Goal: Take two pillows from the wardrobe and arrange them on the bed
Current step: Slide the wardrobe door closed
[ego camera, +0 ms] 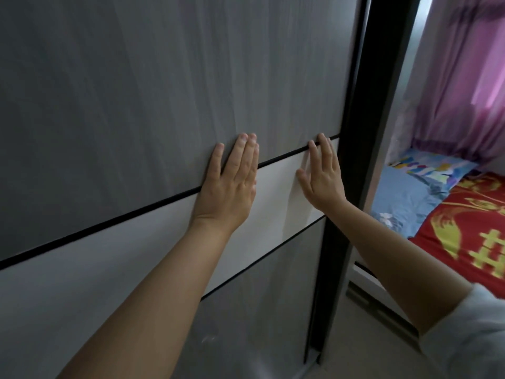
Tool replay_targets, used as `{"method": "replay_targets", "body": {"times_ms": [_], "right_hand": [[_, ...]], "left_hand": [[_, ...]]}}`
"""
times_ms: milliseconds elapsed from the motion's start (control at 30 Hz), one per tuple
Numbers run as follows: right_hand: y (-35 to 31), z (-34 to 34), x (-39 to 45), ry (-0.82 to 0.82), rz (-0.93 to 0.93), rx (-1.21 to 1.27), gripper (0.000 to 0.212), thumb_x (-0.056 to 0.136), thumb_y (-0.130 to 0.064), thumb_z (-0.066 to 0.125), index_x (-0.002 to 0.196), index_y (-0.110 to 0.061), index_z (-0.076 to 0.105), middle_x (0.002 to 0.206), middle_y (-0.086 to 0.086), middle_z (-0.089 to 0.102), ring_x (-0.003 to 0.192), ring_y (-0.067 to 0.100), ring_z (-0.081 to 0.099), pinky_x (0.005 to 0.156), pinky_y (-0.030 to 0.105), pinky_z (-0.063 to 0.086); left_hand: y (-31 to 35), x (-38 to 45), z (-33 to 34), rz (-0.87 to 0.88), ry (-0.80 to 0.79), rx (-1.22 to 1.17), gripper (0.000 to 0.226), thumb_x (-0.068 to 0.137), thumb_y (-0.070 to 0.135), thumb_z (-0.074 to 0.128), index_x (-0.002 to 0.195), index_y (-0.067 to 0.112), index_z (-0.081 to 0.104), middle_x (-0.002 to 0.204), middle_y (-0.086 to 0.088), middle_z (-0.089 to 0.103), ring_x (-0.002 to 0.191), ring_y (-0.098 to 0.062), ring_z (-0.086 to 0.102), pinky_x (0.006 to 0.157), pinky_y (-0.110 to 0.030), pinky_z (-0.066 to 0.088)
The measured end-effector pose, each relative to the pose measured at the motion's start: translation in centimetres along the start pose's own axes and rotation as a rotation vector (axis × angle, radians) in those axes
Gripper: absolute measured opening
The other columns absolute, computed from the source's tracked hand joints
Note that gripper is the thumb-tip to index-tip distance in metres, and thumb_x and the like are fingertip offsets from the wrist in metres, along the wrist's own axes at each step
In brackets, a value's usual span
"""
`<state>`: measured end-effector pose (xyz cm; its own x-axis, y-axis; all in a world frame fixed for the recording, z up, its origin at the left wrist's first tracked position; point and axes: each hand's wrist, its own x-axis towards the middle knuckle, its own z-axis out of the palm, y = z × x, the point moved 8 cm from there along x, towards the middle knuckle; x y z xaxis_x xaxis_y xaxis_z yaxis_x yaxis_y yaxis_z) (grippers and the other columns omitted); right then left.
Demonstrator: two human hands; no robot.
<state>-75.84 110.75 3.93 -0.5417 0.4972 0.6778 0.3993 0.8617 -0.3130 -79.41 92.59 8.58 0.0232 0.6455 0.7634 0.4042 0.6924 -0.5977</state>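
A grey wood-grain sliding wardrobe door (123, 105) with a white band across it fills most of the view. My left hand (232, 181) lies flat on the door, palm down, fingers together. My right hand (322, 173) is also pressed flat against the white band, close to the door's black right frame (355, 132). Neither hand holds anything. The bed (410, 198) shows at the right, with a blue sheet and a red and gold cover (470, 225). No pillows from the wardrobe are visible; its inside is hidden behind the door.
A colourful pillow (431, 165) lies at the head of the bed. Purple curtains (464, 91) hang behind it. The door's floor track (382, 310) runs along the pale floor at lower right.
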Motion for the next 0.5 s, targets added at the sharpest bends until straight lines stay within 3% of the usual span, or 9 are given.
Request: {"method": "replay_targets", "body": {"times_ms": [67, 133, 200, 300, 367, 500], "right_hand": [[1.7, 0.3, 0.7, -0.013, -0.01, 0.049, 0.066, 0.09, -0.033, 0.035, 0.144, 0.0, 0.016, 0.154, 0.026, 0.005, 0.143, 0.039, 0.0, 0.114, 0.045, 0.004], [3.1, 0.7, 1.6, -0.024, -0.023, 0.101, 0.066, 0.09, -0.032, 0.032, 0.143, 0.004, 0.015, 0.153, 0.029, 0.003, 0.142, 0.042, -0.002, 0.115, 0.047, 0.002], [4.4, 0.6, 2.4, -0.003, -0.031, 0.145, 0.069, 0.088, -0.034, 0.024, 0.14, 0.01, 0.019, 0.15, 0.035, 0.008, 0.139, 0.048, 0.002, 0.115, 0.053, 0.004], [6.2, 0.3, 3.2, 0.063, -0.063, 0.184, 0.072, 0.082, -0.034, 0.021, 0.134, 0.015, 0.029, 0.144, 0.041, 0.018, 0.135, 0.056, 0.012, 0.112, 0.059, 0.009], [7.7, 0.4, 3.9, 0.079, -0.083, 0.206, 0.072, 0.081, -0.033, 0.023, 0.131, 0.018, 0.033, 0.141, 0.044, 0.023, 0.132, 0.059, 0.015, 0.11, 0.062, 0.013], [10.4, 0.3, 6.0, 0.14, -0.116, 0.22, 0.068, 0.079, -0.028, 0.03, 0.121, 0.024, 0.042, 0.129, 0.052, 0.032, 0.12, 0.068, 0.025, 0.098, 0.073, 0.019]], "left_hand": [[1.5, 1.4, 0.4, -0.016, -0.012, 0.019, 0.055, 0.087, 0.032, 0.027, 0.133, 0.011, 0.048, 0.137, 0.003, 0.055, 0.126, -0.012, 0.052, 0.113, -0.051, 0.001], [2.9, 2.7, 0.7, -0.038, -0.02, 0.019, 0.054, 0.087, 0.03, 0.03, 0.132, 0.008, 0.048, 0.136, 0.0, 0.056, 0.126, -0.015, 0.053, 0.113, -0.049, -0.017], [4.3, 3.9, 1.0, -0.039, -0.013, 0.017, 0.053, 0.086, 0.03, 0.032, 0.13, 0.007, 0.05, 0.134, -0.001, 0.058, 0.123, -0.016, 0.055, 0.115, -0.05, -0.009], [6.4, 5.4, 1.1, -0.016, 0.04, 0.032, 0.052, 0.084, 0.031, 0.036, 0.127, 0.007, 0.052, 0.13, -0.001, 0.062, 0.12, -0.015, 0.058, 0.105, -0.046, 0.023], [7.8, 6.3, 1.3, -0.028, 0.07, 0.041, 0.052, 0.083, 0.031, 0.036, 0.128, 0.006, 0.048, 0.129, -0.001, 0.063, 0.12, -0.015, 0.057, 0.101, -0.044, 0.028], [9.8, 8.0, 1.9, -0.031, 0.116, 0.063, 0.049, 0.086, 0.029, 0.035, 0.128, 0.004, 0.04, 0.129, -0.003, 0.063, 0.123, -0.019, 0.036, 0.1, -0.046, 0.027]]}}
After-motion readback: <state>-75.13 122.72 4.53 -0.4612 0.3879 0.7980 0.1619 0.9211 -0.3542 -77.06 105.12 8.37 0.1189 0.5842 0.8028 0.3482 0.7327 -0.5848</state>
